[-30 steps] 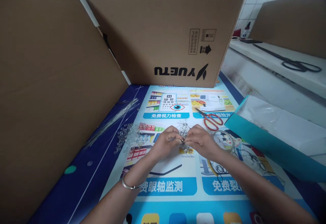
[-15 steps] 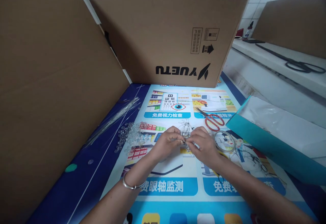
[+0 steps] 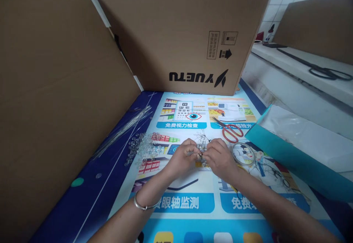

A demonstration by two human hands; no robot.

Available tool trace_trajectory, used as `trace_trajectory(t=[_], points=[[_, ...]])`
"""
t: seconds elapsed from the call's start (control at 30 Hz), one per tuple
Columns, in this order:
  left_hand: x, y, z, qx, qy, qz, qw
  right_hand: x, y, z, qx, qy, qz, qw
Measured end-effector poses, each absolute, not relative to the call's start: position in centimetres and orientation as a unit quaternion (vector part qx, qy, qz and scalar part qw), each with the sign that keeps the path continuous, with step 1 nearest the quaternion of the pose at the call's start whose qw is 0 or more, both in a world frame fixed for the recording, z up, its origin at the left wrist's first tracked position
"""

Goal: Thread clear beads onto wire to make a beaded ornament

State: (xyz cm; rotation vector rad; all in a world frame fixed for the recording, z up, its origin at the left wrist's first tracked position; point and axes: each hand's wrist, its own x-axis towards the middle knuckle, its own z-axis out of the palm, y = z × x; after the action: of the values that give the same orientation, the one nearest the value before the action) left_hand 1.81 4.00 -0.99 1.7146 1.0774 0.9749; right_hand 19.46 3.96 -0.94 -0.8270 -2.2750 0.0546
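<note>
Between the fingertips, small wire-and-bead piece [image 3: 201, 150], left hand [image 3: 183, 158] and right hand [image 3: 219, 157] both pinching it

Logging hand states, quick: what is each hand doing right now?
Left hand: closed, pinching the wire-and-bead piece.
Right hand: closed, pinching the same piece from the other side.

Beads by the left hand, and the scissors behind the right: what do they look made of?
The beads look like clear glass or acrylic: see-through, with small glints. The scissors have glossy red handles, probably plastic, and thin dark blades, likely metal. The left hand and right hand pinch a wire-and-bead cluster.
</note>
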Motion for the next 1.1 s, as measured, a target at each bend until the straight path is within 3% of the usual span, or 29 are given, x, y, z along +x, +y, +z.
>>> trace_trajectory(t=[0.3, 0.57, 0.87, 1.1], points=[[2.3, 3.5, -0.5, 0.702, 0.464, 0.407, 0.355, 19.8, 4.5, -1.3, -0.410, -0.833, 0.061, 0.368], [3.2, 3.0, -1.0, 0.699, 0.515, 0.443, 0.224, 18.9, 3.3, -0.8, -0.398, -0.828, 0.111, 0.379], [3.7, 2.4, -0.4, 0.669, 0.512, 0.481, 0.241, 18.7, 3.1, -0.8, -0.420, -0.819, 0.093, 0.379], [3.1, 3.0, -1.0, 0.629, 0.483, 0.491, 0.361, 18.7, 3.2, -0.7, -0.409, -0.824, 0.110, 0.378]])
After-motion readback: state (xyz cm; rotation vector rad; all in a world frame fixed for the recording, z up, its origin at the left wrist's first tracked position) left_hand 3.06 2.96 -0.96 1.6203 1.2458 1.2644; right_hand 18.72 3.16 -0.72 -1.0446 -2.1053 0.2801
